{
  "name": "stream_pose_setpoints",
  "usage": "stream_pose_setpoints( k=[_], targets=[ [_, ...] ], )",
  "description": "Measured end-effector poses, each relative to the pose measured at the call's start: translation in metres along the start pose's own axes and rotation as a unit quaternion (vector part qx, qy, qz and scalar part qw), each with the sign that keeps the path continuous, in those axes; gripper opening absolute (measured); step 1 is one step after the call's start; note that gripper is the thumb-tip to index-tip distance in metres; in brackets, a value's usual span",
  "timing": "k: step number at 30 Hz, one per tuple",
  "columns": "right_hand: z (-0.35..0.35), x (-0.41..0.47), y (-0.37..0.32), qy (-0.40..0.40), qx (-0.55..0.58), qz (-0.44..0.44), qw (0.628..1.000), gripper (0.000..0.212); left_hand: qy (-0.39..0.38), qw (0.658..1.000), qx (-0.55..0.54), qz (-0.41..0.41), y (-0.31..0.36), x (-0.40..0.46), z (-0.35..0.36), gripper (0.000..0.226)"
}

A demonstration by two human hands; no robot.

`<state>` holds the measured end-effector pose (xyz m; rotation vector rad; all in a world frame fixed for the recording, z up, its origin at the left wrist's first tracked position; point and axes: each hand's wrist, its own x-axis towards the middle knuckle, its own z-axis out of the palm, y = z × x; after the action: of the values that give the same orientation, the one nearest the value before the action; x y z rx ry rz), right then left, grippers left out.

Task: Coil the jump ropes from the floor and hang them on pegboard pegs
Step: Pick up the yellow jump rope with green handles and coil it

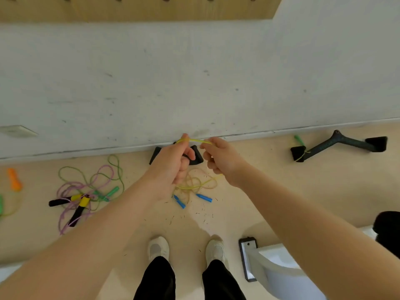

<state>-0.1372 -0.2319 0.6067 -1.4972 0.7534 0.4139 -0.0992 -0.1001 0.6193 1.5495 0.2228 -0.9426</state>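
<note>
We held the yellow jump rope (195,140) stretched between both hands, above the floor (259,180) by the wall.

Our left hand (173,163) and right hand (220,159) each pinched the rope with curled fingers; the rest trailed down to its 2 blue handles (192,199) on the floor. We judged the slack could snag on the black handle (195,158) beneath, or twist into uneven loops if fed unevenly. The pegboard (138,7) sat overhead. We could read no labels or writing anywhere.

both hands (173,163) raised, pinching (fingers curled)
</note>
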Motion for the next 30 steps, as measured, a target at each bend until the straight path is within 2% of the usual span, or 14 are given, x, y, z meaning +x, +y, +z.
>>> stream_pose_setpoints(
  k=[2, 4, 5, 7, 9, 11, 13, 15, 18, 20, 23, 26, 28, 30],
  targets=[
    [0.015, -0.025, -0.024, -0.027, 0.250, 0.058, 0.966, 0.014, 0.051, 0.995, 0.075, 0.046, 0.015, -0.018, 0.001, 0.042],
    [0.031, -0.052, -0.048, -0.060, 0.409, 0.074, 0.908, 0.021, 0.099, 0.978, 0.153, 0.101, 0.027, -0.038, 0.001, 0.037],
    [0.039, -0.065, -0.060, -0.074, 0.453, 0.074, 0.885, 0.026, 0.100, 0.977, 0.147, 0.115, 0.034, -0.050, 0.001, 0.036],
    [0.050, -0.089, -0.081, -0.096, 0.496, 0.070, 0.860, 0.034, 0.052, 0.993, 0.042, 0.101, 0.050, -0.075, 0.000, 0.035],
    [0.054, -0.113, -0.100, -0.118, 0.494, 0.054, 0.860, 0.033, -0.025, 0.993, -0.086, 0.076, 0.065, -0.099, -0.003, 0.036],
    [0.051, -0.135, -0.117, -0.116, 0.463, 0.021, 0.878, 0.020, -0.101, 0.983, -0.148, 0.036, 0.078, -0.117, -0.002, 0.044],
    [0.042, -0.153, -0.131, -0.085, 0.412, -0.033, 0.907, 0.007, -0.162, 0.982, -0.093, 0.015, 0.089, -0.129, 0.000, 0.055],
    [0.030, -0.167, -0.139, -0.046, 0.355, -0.104, 0.928, 0.010, -0.188, 0.980, 0.057, 0.024, 0.102, -0.141, 0.005, 0.068],
    [0.015, -0.174, -0.142, 0.018, 0.283, -0.159, 0.946, 0.019, -0.131, 0.957, 0.250, 0.064, 0.119, -0.152, 0.013, 0.073],
    [0.007, -0.174, -0.140, 0.055, 0.247, -0.135, 0.958, 0.024, -0.070, 0.958, 0.255, 0.108, 0.124, -0.153, 0.017, 0.054],
    [-0.002, -0.173, -0.139, 0.072, 0.255, -0.086, 0.960, 0.037, 0.014, 0.963, 0.218, 0.155, 0.125, -0.147, 0.014, 0.022],
    [-0.010, -0.172, -0.144, 0.114, 0.270, -0.082, 0.952, 0.044, 0.087, 0.951, 0.259, 0.144, 0.120, -0.137, -0.003, 0.022],
    [-0.016, -0.169, -0.149, 0.142, 0.262, -0.088, 0.950, 0.035, 0.088, 0.970, 0.209, 0.084, 0.118, -0.134, -0.017, 0.034],
    [-0.020, -0.167, -0.152, 0.139, 0.134, -0.095, 0.977, 0.016, 0.028, 0.999, 0.040, 0.011, 0.121, -0.138, -0.026, 0.037]
  ],
)
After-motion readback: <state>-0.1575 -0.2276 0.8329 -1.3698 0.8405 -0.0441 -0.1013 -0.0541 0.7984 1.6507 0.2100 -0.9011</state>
